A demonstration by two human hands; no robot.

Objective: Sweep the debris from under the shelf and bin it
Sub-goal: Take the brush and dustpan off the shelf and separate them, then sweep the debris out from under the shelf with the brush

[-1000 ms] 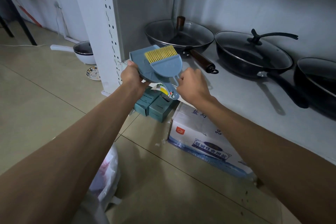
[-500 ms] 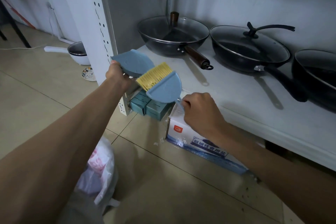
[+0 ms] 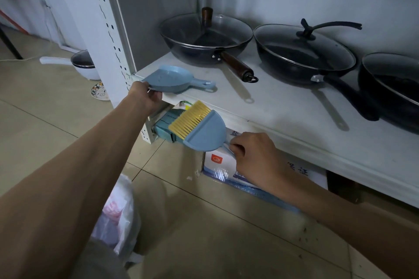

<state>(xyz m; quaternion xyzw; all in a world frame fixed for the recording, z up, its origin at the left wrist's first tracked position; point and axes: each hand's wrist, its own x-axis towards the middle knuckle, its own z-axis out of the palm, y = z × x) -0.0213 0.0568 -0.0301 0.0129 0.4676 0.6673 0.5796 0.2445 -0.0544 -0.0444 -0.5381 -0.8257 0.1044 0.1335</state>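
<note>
currently tools separated: left hand grips dustpan, right hand grips brush; sweeping debris follows.

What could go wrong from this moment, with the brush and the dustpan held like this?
1. The dustpan in the left hand sits near the wooden-handled pan; it may knock the handle.
2. The cardboard box may block the brush from the scraps beside it.

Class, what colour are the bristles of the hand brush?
Yellow bristles on a blue body, clearest in the head view.
</note>
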